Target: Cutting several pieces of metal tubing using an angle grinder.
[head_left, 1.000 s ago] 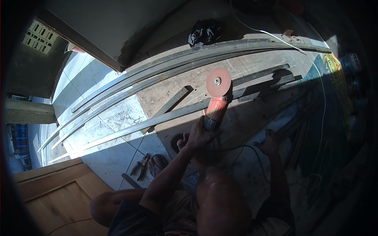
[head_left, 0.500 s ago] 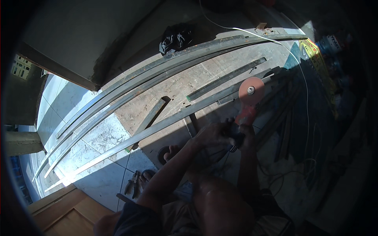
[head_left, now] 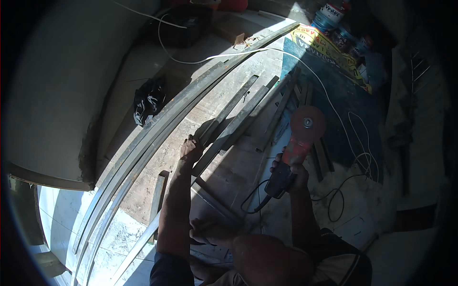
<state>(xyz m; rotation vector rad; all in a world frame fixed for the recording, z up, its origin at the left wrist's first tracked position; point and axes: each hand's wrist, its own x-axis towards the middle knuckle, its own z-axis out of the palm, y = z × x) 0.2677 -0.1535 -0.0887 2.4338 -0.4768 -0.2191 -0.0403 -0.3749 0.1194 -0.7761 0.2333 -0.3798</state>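
Observation:
In my right hand [head_left: 298, 176] is a red and black angle grinder [head_left: 296, 150], gripped around its body. Its round reddish disc [head_left: 301, 129] points away from me and faces up, and its dark cord loops down beside the handle. My left hand [head_left: 191, 149] is stretched forward to the near end of a short dark metal bar [head_left: 231, 106]. The fingers there look curled, but what they hold is hard to see in the shadow. Right beside this hand runs a longer metal bar [head_left: 234, 125].
Long metal bars [head_left: 157, 125] lie along the left, next to a black plastic bag [head_left: 150, 101]. A white cable [head_left: 257, 50] crosses the far floor. Paint containers [head_left: 329, 16] and a yellow printed sheet [head_left: 329, 50] are at the far right. A short bar [head_left: 158, 193] lies beside my left forearm.
My left hand has left the grinder and reached forward to the short bar. My right hand alone now holds the grinder. The whole view has turned toward the right.

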